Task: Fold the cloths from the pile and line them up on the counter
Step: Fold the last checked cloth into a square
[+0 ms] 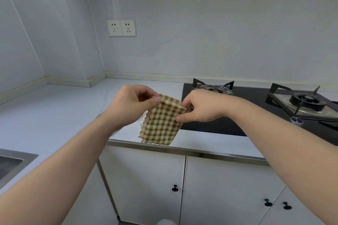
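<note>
A green, beige and orange checked cloth [159,124] hangs in the air over the front edge of the white counter [60,111]. It looks folded over. My left hand [130,105] pinches its top left corner between thumb and fingers. My right hand [200,106] pinches the top right corner. A bit of another cloth's wavy edge [99,115] peeks out on the counter behind my left forearm; most of it is hidden.
A black gas hob [219,126] with two burners lies to the right. A steel sink [11,162] is at the lower left. White cabinet doors [146,179] with black knobs sit below. Two wall sockets [121,27] are on the back wall.
</note>
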Tool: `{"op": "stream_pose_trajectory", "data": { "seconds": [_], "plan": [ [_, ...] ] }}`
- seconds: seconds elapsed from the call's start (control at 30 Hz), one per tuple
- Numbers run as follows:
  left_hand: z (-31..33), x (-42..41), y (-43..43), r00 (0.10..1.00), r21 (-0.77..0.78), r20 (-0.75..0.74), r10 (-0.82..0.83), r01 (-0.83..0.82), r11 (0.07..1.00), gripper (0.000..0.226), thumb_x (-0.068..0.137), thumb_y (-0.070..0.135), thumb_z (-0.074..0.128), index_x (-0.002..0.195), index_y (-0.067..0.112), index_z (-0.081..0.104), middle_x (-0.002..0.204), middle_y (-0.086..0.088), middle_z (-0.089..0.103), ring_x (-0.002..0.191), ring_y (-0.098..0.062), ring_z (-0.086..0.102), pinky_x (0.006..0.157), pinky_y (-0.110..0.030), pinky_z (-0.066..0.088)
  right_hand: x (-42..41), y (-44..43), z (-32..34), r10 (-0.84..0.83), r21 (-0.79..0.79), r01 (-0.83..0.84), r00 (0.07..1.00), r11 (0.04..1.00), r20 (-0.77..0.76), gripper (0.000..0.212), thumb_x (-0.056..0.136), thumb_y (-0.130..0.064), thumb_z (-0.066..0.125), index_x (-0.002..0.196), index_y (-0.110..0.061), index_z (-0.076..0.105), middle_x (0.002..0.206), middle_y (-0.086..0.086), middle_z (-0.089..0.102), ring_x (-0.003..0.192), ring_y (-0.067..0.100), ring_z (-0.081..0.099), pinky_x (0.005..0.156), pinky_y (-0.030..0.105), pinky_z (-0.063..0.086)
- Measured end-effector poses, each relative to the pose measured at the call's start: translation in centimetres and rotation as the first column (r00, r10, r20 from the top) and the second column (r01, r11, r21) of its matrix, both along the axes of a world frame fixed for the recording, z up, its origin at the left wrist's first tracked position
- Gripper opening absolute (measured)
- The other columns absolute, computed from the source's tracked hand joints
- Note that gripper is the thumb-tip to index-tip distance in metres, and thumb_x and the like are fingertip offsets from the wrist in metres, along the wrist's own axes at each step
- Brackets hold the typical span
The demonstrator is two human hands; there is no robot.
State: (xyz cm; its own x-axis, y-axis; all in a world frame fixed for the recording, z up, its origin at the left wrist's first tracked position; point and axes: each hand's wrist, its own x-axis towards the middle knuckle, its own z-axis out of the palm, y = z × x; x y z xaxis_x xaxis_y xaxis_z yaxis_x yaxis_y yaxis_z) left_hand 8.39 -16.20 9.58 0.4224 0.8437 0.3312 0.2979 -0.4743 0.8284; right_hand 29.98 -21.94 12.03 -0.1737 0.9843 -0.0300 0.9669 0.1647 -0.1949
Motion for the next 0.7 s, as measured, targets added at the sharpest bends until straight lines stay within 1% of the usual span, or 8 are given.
{"op": "stream_pose_trajectory", "data": {
  "seconds": [0.13,0.2,0.27,0.33,0.4,0.5,0.6,0.7],
  "plan": [
    [-0.8,-1.0,1.1,0.998,-0.068,0.055,-0.036,0.039,0.997,0.008,0.094,0.010,0.066,0.090,0.008,0.072,0.078,0.001,0.074,0.073,-0.007,0.069,0.068,-0.016,0.052,0.3,-0.4,0.4,0.057,-0.017,-0.058,0.998,0.998,-0.017,0.037,0.088,-0.058,0.063,0.085,-0.022,0.072,0.079,0.005,0.059,0.070,0.019,0.055,0.066,0.037,0.046],
    [-1.3,-1.2,1.5,0.994,-0.112,0.087,-0.059,0.069,0.991,0.008,0.096,0.007,0.062,0.092,0.005,0.068,0.077,0.000,0.073,0.074,-0.011,0.068,0.071,-0.021,0.054,0.1,-0.6,0.7,0.092,-0.019,-0.092,0.995,0.996,-0.032,0.039,0.088,-0.058,0.062,0.093,-0.021,0.073,0.096,0.009,0.063,0.083,0.020,0.060,0.080,0.039,0.051],
    [-1.8,-1.6,1.8,0.992,-0.126,0.102,-0.078,0.091,0.988,0.008,0.097,0.005,0.060,0.094,0.003,0.067,0.078,-0.005,0.072,0.077,-0.016,0.068,0.077,-0.030,0.057,0.0,-0.7,0.9,0.104,-0.028,-0.106,0.992,0.994,-0.073,0.033,0.089,-0.057,0.062,0.096,-0.027,0.074,0.100,-0.001,0.066,0.082,0.007,0.062,0.084,0.034,0.052],
    [-2.0,-2.0,2.0,0.989,-0.126,0.112,-0.092,0.106,0.986,0.006,0.097,0.005,0.060,0.095,0.003,0.066,0.082,-0.009,0.072,0.079,-0.019,0.067,0.082,-0.035,0.057,0.1,-0.8,0.8,0.107,-0.049,-0.112,0.991,0.993,-0.085,0.027,0.089,-0.055,0.063,0.094,-0.031,0.073,0.104,-0.007,0.066,0.085,0.002,0.063,0.083,0.030,0.052],
    [-2.1,-2.3,1.9,0.987,-0.133,0.122,-0.103,0.119,0.984,0.005,0.096,0.003,0.060,0.097,0.002,0.065,0.081,-0.009,0.072,0.077,-0.016,0.067,0.077,-0.030,0.058,0.2,-0.8,0.6,0.104,-0.090,-0.109,0.993,0.990,-0.058,0.023,0.089,-0.055,0.063,0.090,-0.033,0.069,0.106,-0.009,0.066,0.087,0.001,0.063,0.075,0.023,0.048],
    [-2.1,-2.4,1.7,0.987,-0.133,0.117,-0.114,0.129,0.983,0.009,0.095,0.002,0.062,0.103,0.006,0.064,0.075,-0.002,0.071,0.068,-0.008,0.063,0.067,-0.017,0.053,0.0,-0.8,0.0,0.079,-0.134,-0.077,0.997,0.988,0.006,0.032,0.089,-0.056,0.064,0.109,-0.032,0.069,0.113,-0.016,0.064,0.091,-0.003,0.061,0.071,0.016,0.041],
    [-2.2,-2.5,1.6,0.984,-0.139,0.112,-0.138,0.152,0.978,0.016,0.094,0.004,0.063,0.109,0.011,0.065,0.077,-0.001,0.072,0.072,-0.009,0.064,0.071,-0.017,0.054,-0.3,-0.6,-0.5,0.068,-0.124,-0.064,0.997,0.990,0.024,0.036,0.090,-0.053,0.063,0.120,-0.033,0.067,0.104,-0.021,0.062,0.082,-0.009,0.056,0.071,0.019,0.040],
    [-2.3,-2.5,1.5,0.983,-0.115,0.096,-0.156,0.166,0.979,0.015,0.093,0.003,0.065,0.105,0.012,0.067,0.077,-0.002,0.072,0.074,-0.012,0.065,0.075,-0.023,0.055,-0.5,-0.7,-0.7,0.048,-0.122,-0.039,0.996,0.992,0.073,0.032,0.091,-0.049,0.063,0.112,-0.026,0.071,0.077,-0.014,0.062,0.071,0.001,0.056,0.066,0.024,0.044]
  ]
}}
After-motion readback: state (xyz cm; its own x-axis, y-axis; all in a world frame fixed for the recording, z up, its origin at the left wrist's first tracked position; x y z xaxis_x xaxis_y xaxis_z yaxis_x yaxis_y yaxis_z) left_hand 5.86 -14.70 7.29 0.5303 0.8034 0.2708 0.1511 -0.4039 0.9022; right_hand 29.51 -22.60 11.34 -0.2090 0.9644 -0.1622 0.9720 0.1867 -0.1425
